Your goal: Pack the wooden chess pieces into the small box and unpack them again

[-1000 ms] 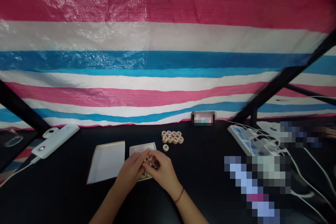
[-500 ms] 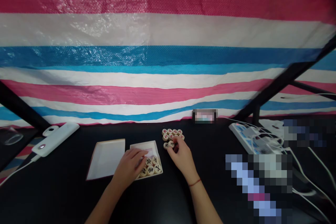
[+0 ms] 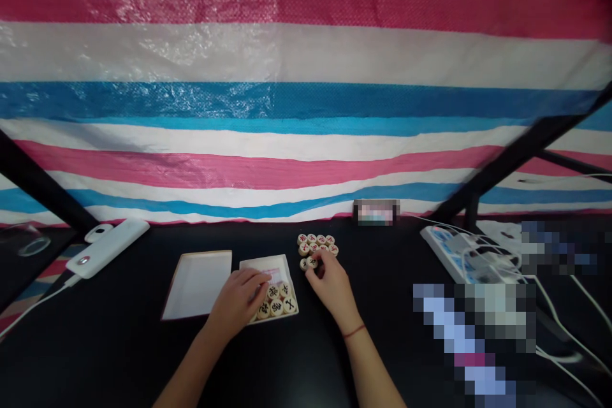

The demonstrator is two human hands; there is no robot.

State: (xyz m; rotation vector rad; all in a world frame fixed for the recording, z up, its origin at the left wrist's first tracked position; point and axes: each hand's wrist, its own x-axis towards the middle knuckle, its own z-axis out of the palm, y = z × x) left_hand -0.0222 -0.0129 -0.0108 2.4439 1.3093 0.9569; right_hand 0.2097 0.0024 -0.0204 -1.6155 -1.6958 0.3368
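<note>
My left hand (image 3: 241,293) lies over the white box (image 3: 292,268), its fingers slightly bent and apart, with nothing visible held. Inside the box are several round xiangqi pieces with black characters (image 3: 276,307), partly hidden by that hand. My right hand (image 3: 331,282) is on the black table, thumb and fingers closed around a black-marked xiangqi piece (image 3: 312,261). Another black-marked piece (image 3: 303,264) sits just left of it. Behind my right fingers, red-marked xiangqi pieces (image 3: 312,239) stand in two close rows.
The box lid (image 3: 198,284) lies inside up, left of the box. A white device (image 3: 109,248) with a cable is farther left. Toward the right are a power strip (image 3: 442,252), white cables and blurred items. A striped sheet (image 3: 287,159) hangs behind the table.
The view has shifted slightly, so things sit a little farther right. Both hands stay in nearly the same places; my right fingers remain at the black-marked pieces.
</note>
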